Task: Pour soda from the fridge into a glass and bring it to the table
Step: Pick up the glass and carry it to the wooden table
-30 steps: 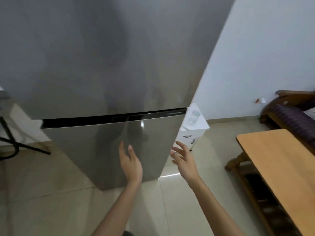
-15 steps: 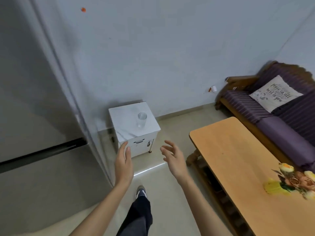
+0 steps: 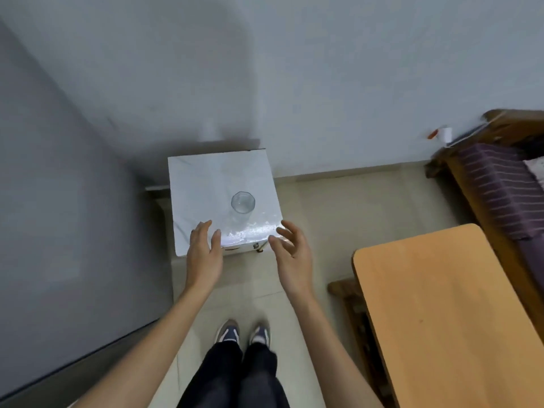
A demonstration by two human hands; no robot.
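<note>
- the tall grey steel fridge (image 3: 59, 231) stands just left of the small white marble-topped cabinet (image 3: 203, 181).
- the left hand (image 3: 203, 254) hovers over the cabinet's front left corner, fingers straight, empty.
- the clear faceted glass (image 3: 243, 203) stands upright on the cabinet top, empty.
- the right hand (image 3: 291, 254) hangs off the cabinet's front right corner, fingers slack, empty.
- the light wooden table (image 3: 441, 304) lies well right of the cabinet.
- likely step: reaching for the glass; next a hand must close round it, soda not yet fetched.

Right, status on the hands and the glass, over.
Both open, empty: left hand, right hand. Upright glass on white cabinet, untouched. Nothing blocking the reach.
</note>
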